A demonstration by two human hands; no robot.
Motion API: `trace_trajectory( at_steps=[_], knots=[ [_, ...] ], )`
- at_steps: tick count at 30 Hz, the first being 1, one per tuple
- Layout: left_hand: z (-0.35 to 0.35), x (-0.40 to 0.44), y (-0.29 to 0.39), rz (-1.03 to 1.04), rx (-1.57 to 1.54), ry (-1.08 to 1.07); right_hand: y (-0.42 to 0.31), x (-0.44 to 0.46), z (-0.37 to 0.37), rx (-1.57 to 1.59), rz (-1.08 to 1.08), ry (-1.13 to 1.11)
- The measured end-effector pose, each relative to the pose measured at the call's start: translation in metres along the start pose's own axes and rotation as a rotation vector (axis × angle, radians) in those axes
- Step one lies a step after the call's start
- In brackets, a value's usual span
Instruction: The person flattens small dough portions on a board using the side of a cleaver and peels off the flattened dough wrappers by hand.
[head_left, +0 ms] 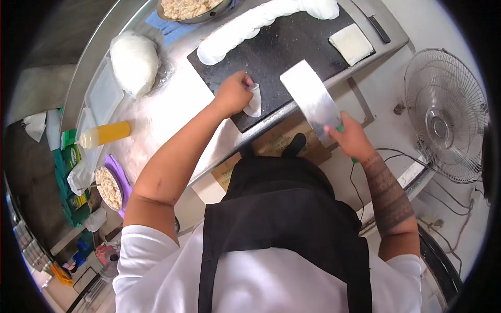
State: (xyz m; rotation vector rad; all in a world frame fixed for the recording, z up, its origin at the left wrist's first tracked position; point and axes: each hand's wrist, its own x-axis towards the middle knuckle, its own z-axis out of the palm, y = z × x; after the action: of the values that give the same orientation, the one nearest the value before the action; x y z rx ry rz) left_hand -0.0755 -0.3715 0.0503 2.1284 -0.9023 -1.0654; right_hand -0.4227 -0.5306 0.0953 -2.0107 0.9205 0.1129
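My left hand (235, 95) is closed, with its fingertips pinching the edge of a thin white dough wrapper (253, 103) near the front left of the black board (282, 55). The fingers hide part of that wrapper. In my right hand (350, 137) is a cleaver (310, 96) with a wide shiny blade and a green handle. Its blade is tilted over the board's front edge, pointing away from me. Along the back of the board, a row of overlapping round white dough wrappers (245, 32) curves from left to right.
A folded white cloth (352, 44) and a black-handled knife (379, 29) lie at the right. Left are a bag of white dough (134, 63), a yellow squeeze bottle (107, 134) and a bowl of filling (108, 188). Another filling bowl (194, 20) stands behind. A fan (441, 127) is at far right.
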Motion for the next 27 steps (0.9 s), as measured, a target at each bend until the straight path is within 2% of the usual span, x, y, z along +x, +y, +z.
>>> trace_trajectory(
  at_steps=[3,5,7,9,11,13,14,15,16,17,19,22,25,26,27],
  knots=[
    [0.003,-0.014,0.006,-0.1,-0.271,0.055,0.012,0.058,0.029,0.119,-0.089,0.114],
    [0.007,-0.021,0.007,-0.118,-0.322,0.092,0.009,0.087,0.07,0.094,-0.081,0.113],
    [0.006,-0.035,0.012,-0.134,-0.367,0.12,-0.025,0.077,0.102,0.105,-0.162,0.014],
    [-0.006,-0.062,0.03,-0.142,-0.406,0.142,-0.05,0.056,0.112,-0.034,-0.065,-0.111],
    [-0.028,-0.096,0.038,-0.049,-0.382,0.222,-0.053,0.047,0.108,-0.076,-0.077,-0.246],
    [-0.063,-0.141,0.073,-0.06,-0.158,0.261,-0.055,0.044,0.096,-0.124,-0.11,-0.319],
    [-0.073,-0.159,0.071,0.007,0.041,0.327,-0.054,0.043,0.086,-0.142,-0.154,-0.288],
    [-0.083,-0.177,0.088,-0.06,0.279,0.392,-0.059,0.046,0.07,-0.19,-0.184,-0.281],
    [-0.089,-0.193,0.082,0.103,0.528,0.528,-0.068,0.047,0.051,-0.238,-0.212,-0.274],
    [-0.095,-0.204,0.083,0.109,0.671,0.615,-0.074,0.049,0.035,-0.286,-0.237,-0.265],
    [-0.112,-0.221,0.085,0.194,1.072,0.744,-0.078,0.065,0.01,-0.397,-0.438,-0.109],
    [-0.136,-0.23,0.087,0.236,1.159,0.855,-0.085,0.098,-0.023,-0.533,-0.716,0.099],
    [-0.153,-0.23,0.092,0.242,1.169,0.951,-0.078,0.137,-0.035,-0.62,-0.848,0.089],
    [-0.154,-0.226,0.096,0.166,1.13,1.008,-0.075,0.148,-0.036,-0.627,-0.836,0.048],
    [-0.156,-0.219,0.096,0.196,1.024,1.043,-0.071,0.16,-0.035,-0.617,-0.833,0.03]
  ],
)
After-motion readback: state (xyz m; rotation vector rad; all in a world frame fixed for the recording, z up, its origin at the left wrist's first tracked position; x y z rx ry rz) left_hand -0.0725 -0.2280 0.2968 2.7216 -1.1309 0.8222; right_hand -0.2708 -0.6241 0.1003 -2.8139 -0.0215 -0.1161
